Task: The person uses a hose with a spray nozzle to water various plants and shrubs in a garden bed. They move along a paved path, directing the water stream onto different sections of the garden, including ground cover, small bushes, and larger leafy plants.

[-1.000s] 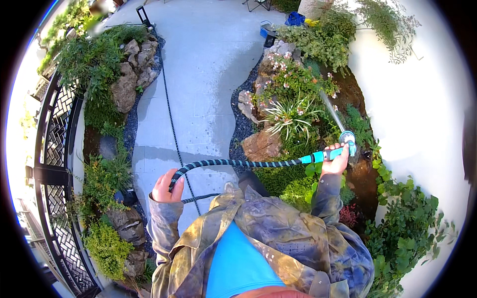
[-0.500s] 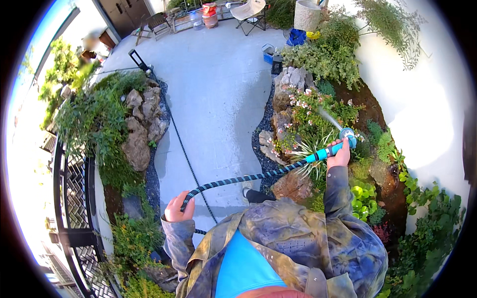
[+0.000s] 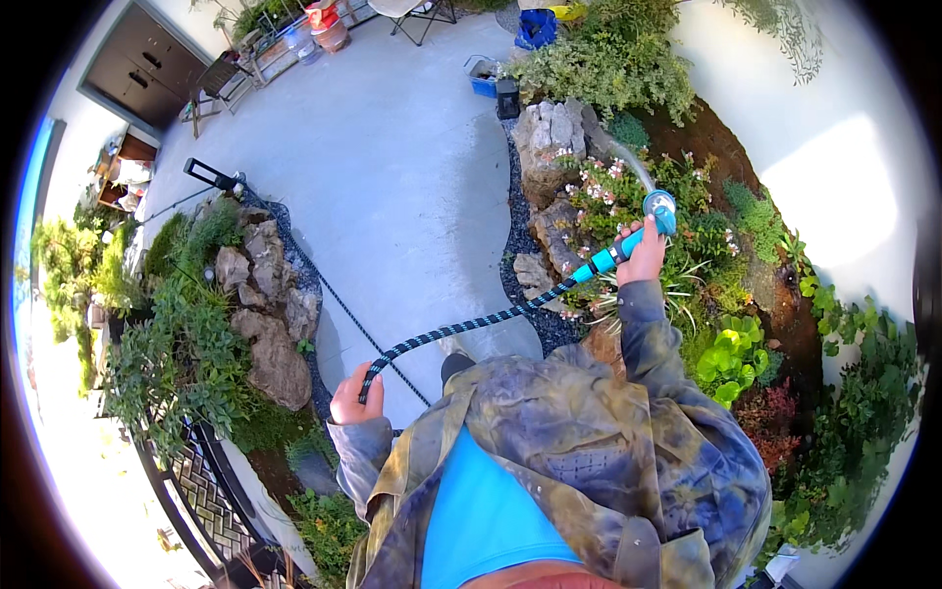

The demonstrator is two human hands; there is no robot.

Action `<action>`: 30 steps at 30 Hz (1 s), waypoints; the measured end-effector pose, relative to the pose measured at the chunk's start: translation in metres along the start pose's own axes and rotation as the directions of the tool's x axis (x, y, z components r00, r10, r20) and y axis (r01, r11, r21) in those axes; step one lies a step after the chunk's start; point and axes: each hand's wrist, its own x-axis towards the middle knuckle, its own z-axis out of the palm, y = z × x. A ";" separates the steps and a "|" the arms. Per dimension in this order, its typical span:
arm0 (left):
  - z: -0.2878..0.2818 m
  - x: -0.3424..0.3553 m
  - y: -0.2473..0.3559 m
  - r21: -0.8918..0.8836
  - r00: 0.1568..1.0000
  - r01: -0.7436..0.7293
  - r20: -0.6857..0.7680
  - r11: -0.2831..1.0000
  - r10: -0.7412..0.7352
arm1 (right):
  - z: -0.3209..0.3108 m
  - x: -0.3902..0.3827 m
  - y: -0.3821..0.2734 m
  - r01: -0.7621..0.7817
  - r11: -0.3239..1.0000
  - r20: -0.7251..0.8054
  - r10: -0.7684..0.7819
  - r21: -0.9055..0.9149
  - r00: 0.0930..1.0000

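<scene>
My right hand (image 3: 643, 253) is wrapped round the turquoise handle of a hose nozzle (image 3: 610, 257), held over the planted bed on the right. Water (image 3: 633, 165) streams from its round head toward the rocks and the pink-white flowering shrub (image 3: 601, 191). From the handle a black hose (image 3: 471, 322) with blue flecks curves across in front of me to my left hand (image 3: 355, 397), whose fingers are closed round it. Past that hand the hose drops behind my jacket. Another length of it (image 3: 324, 280) runs over the paving toward the far left.
Rocks (image 3: 277, 358) and shrubs border the pale paving (image 3: 392, 167) on the left. Rocks (image 3: 545, 157) edge the right bed beside a white wall (image 3: 834, 196). Farther off are a blue basket (image 3: 483, 77), a folding chair (image 3: 410, 15), a wooden chair (image 3: 224, 80) and a dark double door (image 3: 147, 69).
The nozzle has swung away from me, and its water now lands farther up the bed near the rocks. My view has turned to the right. Both hands keep their hold.
</scene>
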 end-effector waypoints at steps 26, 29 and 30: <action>0.192 0.788 -0.117 -0.154 0.825 -0.335 0.429 0.930 0.368 | 0.319 0.280 0.246 0.038 0.997 -0.389 -0.008 0.070 0.921; 0.226 0.873 -0.108 -0.107 0.814 -0.340 0.463 0.934 0.350 | 0.342 0.351 0.283 0.066 0.985 -0.509 0.023 0.158 0.861; 0.235 0.901 -0.100 -0.089 0.808 -0.343 0.479 0.935 0.343 | 0.347 0.374 0.293 0.086 0.983 -0.518 0.011 0.164 0.856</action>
